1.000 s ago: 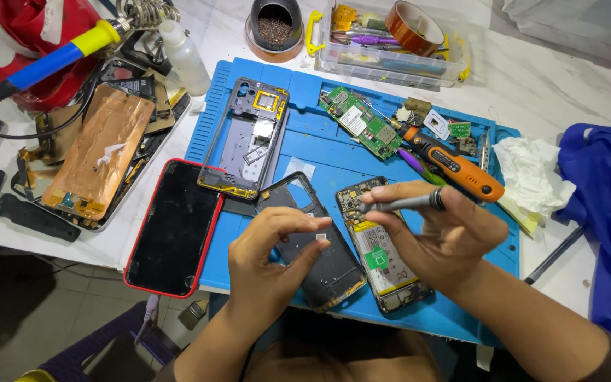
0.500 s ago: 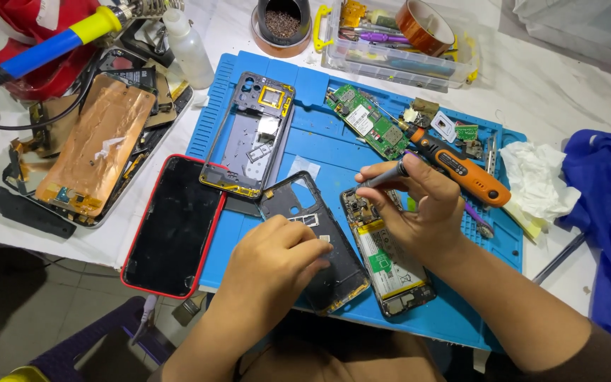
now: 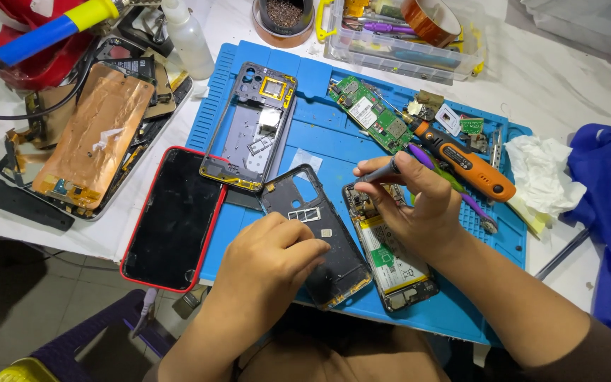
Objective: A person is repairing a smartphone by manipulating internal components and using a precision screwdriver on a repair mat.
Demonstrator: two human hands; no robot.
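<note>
Landmark: blue mat (image 3: 334, 152) on the white bench (image 3: 567, 78).

Right hand (image 3: 419, 209), over the mat's near-right part, has its fingers closed on a thin grey-handled screwdriver (image 3: 380, 172); the tip points down at the top end of the opened phone (image 3: 390, 255). That phone lies face-down on the mat's near edge, its insides exposed. Left hand (image 3: 274, 258) rests on the black back cover (image 3: 316, 233) at the mat's near middle, just left of the phone; fingers curled and pressing down, not wrapped around anything.

Judgement on doing the step well: keep the driver upright over the screw and press lightly before turning. Steadying the phone itself, rather than the cover beside it, would likely stop it skating. Small parts lie loose near the tip and could be knocked.

Labels and packages:
- Phone's battery carries a white label with a green patch, near edge of mat.
- Green circuit board (image 3: 369, 120), far middle of mat, bears a small white sticker.
- Clear plastic box (image 3: 397, 53) beyond the mat's far edge, with a roll of amber tape (image 3: 429, 18) on it.
- White squeeze bottle (image 3: 187, 39) off the far-left corner.
- Red-edged phone (image 3: 175, 216) off the left edge.
</note>
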